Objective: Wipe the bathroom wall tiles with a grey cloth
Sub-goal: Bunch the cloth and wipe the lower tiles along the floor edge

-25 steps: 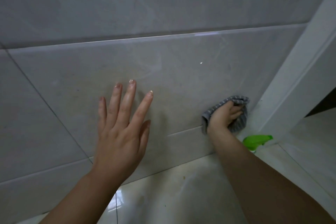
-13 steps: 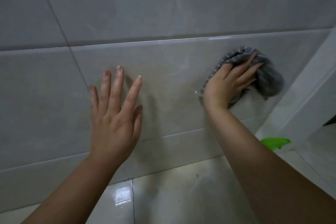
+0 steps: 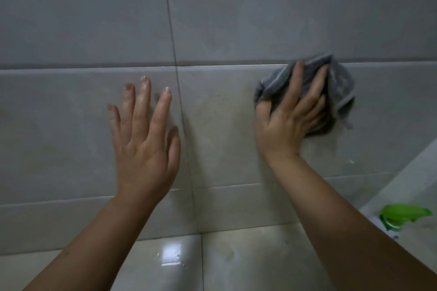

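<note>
here my right hand (image 3: 287,120) presses the cloth (image 3: 340,87) flat on the wall (image 3: 224,19), fingers spread over it and thumb tucked at its left edge; the cloth's top just reaches the horizontal grout line. my left hand (image 3: 144,146) lies open on the tile, fingers apart, holding nothing, its thumb just beside the vertical joint. bare glossy tile runs wide above and between the hands. the cloth is grey, ribbed and bunched. a green sprayer (image 3: 402,216) sits low right, by the shiny floor (image 3: 248,264)
</note>
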A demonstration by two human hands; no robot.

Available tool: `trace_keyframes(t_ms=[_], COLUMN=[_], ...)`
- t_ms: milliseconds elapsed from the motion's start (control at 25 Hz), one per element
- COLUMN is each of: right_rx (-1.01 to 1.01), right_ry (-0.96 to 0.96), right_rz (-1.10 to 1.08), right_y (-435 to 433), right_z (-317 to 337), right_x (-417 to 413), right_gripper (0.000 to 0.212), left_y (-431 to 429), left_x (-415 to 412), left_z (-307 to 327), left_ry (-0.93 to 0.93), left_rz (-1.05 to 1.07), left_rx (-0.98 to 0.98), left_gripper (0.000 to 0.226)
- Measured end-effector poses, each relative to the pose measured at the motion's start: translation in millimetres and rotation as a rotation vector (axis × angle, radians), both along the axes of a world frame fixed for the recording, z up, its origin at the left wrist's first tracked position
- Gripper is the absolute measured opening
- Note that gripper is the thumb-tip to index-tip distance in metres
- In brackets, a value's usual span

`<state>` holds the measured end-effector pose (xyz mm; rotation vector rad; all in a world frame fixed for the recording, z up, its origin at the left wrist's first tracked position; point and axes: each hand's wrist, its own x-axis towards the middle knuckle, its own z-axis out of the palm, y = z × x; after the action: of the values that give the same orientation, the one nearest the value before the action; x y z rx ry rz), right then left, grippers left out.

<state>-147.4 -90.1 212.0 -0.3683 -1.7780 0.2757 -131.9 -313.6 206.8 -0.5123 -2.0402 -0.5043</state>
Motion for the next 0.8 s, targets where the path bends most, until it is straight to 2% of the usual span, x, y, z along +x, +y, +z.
trace_keyframes(t_ms=[80,280,360,480,560,680,800], right_rx=[-0.031,0.286,0.301,0.162,0.123,0.140,0.213], right_ry=[0.014,-0.265,-0.201,0.100,0.222,0.184,0.160], right_rz=[-0.023,0.208,0.291,0.361,0.336,0.294,0.231], right_y=[-28,-51,-39,-38,-46,-54,-42], right_z=[15,-65,-64,-11,14,9,12], right_x=[-10,5,12,1,-11,-18,-13], right_gripper=[0.063,0.079,0.069,0.047,0.049,0.056,0.051], left_y=[-7,-13,-15,-21,-26,-33,-39], left_x=[1,-2,0,1,3,4,4], left_z=[0,1,4,8,9,7,6], left_ry=[-0.011,-0.026,-0.035,-0.028,-0.039,-0.037,-0.024], left_rz=[0.007,0.029,0.029,0.031,0.029,0.030,0.017], left_rx=[0.007,0.010,0.042,0.030,0.021,0.022,0.020], left_gripper=[0.056,0.059,0.060,0.061,0.061,0.060,0.058])
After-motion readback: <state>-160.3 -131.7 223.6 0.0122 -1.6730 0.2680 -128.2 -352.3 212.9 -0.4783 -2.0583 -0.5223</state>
